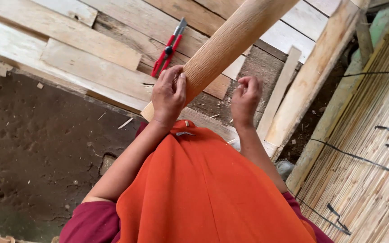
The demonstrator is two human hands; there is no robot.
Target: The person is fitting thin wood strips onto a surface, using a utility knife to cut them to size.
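Observation:
A long rounded wooden pole [230,42] slants from the top of the view down to my lap. My left hand [169,95] grips its lower end. My right hand [245,99] hovers just right of the pole with its fingers curled, pinching something small that I cannot make out. Red pliers [168,47] lie on the wooden planks [82,54] just above my left hand. An orange cloth [203,189] covers my lap.
Rough boards are stacked at the top and left. A dark dirt floor [37,148] lies at left. A mat of thin bamboo strips [370,148] tied with black wire fills the right side. Wooden beams [311,76] stand between the planks and the mat.

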